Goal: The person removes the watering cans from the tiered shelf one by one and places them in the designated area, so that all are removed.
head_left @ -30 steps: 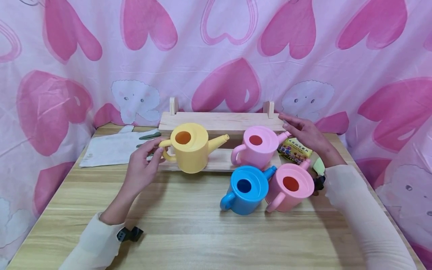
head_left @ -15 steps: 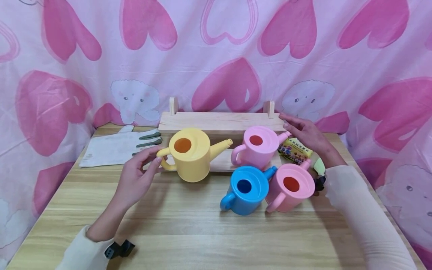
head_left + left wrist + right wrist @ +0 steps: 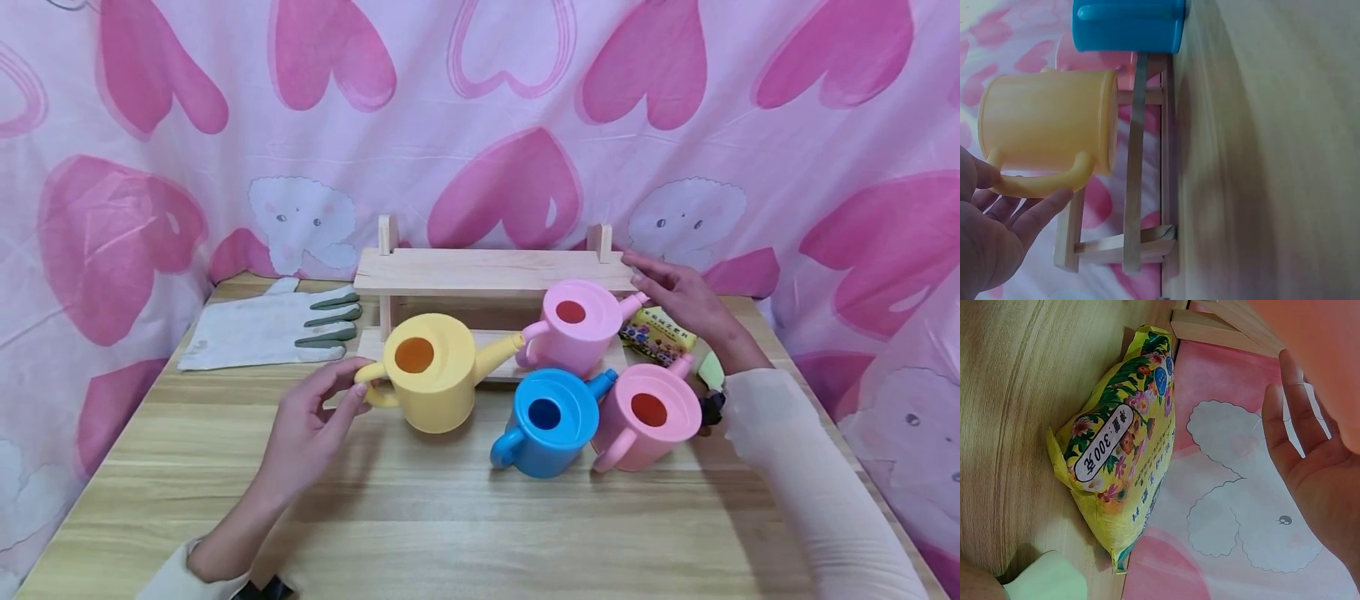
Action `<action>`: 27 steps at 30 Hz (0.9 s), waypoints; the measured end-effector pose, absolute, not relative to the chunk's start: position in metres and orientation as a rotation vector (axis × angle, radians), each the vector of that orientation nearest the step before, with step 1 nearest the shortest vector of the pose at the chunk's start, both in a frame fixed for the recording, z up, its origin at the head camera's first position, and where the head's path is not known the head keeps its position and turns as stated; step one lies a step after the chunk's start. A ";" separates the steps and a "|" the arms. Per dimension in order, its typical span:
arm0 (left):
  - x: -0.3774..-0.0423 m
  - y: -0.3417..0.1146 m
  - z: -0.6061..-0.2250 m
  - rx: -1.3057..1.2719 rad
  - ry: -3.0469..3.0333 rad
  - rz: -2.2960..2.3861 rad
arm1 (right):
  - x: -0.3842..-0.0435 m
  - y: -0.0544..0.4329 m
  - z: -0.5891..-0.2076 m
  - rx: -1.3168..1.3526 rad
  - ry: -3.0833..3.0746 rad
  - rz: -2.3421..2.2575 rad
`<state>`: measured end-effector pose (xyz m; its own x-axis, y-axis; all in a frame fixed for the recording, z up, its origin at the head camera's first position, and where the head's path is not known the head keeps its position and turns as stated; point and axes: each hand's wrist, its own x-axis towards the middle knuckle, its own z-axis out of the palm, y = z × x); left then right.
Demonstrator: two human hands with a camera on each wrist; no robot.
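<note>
Pulling the yellow watering can (image 3: 433, 372) by its handle, my left hand (image 3: 311, 421) has brought it off the wooden shelf (image 3: 487, 271), nearer over the tabletop (image 3: 420, 517). My right hand (image 3: 678, 296) stays flat, fingers apart, beside the far pink can (image 3: 573, 325).

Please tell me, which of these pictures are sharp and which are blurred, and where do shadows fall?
Head view: sharp, evenly lit, soft shadows on the table under the yellow watering can. Left wrist view: blurred, especially the tabletop. Right wrist view: the yellow bag is sharp, the right hand soft.
</note>
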<state>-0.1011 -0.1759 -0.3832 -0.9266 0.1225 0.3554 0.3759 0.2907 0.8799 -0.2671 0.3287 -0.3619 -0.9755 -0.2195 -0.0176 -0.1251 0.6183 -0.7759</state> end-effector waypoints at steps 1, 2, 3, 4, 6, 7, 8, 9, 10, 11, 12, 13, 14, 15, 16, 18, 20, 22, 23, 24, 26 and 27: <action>-0.100 -0.175 -0.384 -0.461 -2.330 -1.701 | -0.267 0.329 -0.362 -0.289 2.724 -1.297; -0.099 -0.174 -0.385 -0.462 -2.326 -1.705 | -0.266 0.329 -0.362 -0.287 2.724 -1.299; -0.098 -0.174 -0.387 -0.459 -2.324 -1.711 | -0.266 0.329 -0.361 -0.285 2.726 -1.299; -0.096 -0.173 -0.388 -0.456 -2.328 -1.715 | -0.266 0.329 -0.361 -0.282 2.725 -1.300; -0.094 -0.172 -0.390 -0.446 -2.336 -1.735 | -0.266 0.329 -0.361 -0.279 2.723 -1.302; -0.093 -0.171 -0.391 -0.443 -2.335 -1.756 | -0.265 0.329 -0.361 -0.281 2.720 -1.303; -0.093 -0.170 -0.392 -0.437 -2.339 -1.772 | -0.266 0.329 -0.361 -0.282 2.719 -1.303; -0.092 -0.170 -0.393 -0.432 -2.342 -1.790 | -0.266 0.329 -0.361 -0.284 2.716 -1.304; -0.092 -0.169 -0.394 -0.428 -2.345 -1.805 | -0.266 0.329 -0.361 -0.288 2.712 -1.307; -0.092 -0.169 -0.394 -0.426 -2.345 -1.821 | -0.266 0.329 -0.362 -0.292 2.711 -1.307; -0.092 -0.168 -0.395 -0.425 -2.349 -1.830 | -0.266 0.329 -0.362 -0.294 2.710 -1.309; -0.092 -0.168 -0.396 -0.427 -2.348 -1.840 | -0.266 0.329 -0.362 -0.296 2.711 -1.309; -0.092 -0.167 -0.397 -0.430 -2.348 -1.846 | -0.266 0.330 -0.362 -0.297 2.711 -1.311; -0.092 -0.167 -0.398 -0.435 -2.346 -1.852 | -0.266 0.330 -0.363 -0.299 2.710 -1.313; -0.092 -0.167 -0.398 -0.443 -2.342 -1.861 | -0.266 0.330 -0.363 -0.300 2.711 -1.313; -0.092 -0.166 -0.400 -0.455 -2.338 -1.872 | -0.267 0.330 -0.363 -0.302 2.712 -1.314; -0.092 -0.165 -0.401 -0.464 -2.336 -1.884 | -0.267 0.330 -0.363 -0.306 2.713 -1.316; -0.092 -0.165 -0.403 -0.457 -2.345 -1.888 | -0.267 0.330 -0.363 -0.309 2.715 -1.315; -0.092 -0.165 -0.404 -0.450 -2.352 -1.887 | -0.268 0.330 -0.363 -0.312 2.714 -1.318; -0.092 -0.165 -0.405 -0.443 -2.358 -1.890 | -0.268 0.330 -0.363 -0.311 2.713 -1.320; -0.092 -0.165 -0.406 -0.435 -2.363 -1.902 | -0.267 0.330 -0.363 -0.307 2.713 -1.322; -0.092 -0.165 -0.407 -0.433 -2.366 -1.906 | -0.267 0.330 -0.363 -0.306 2.713 -1.321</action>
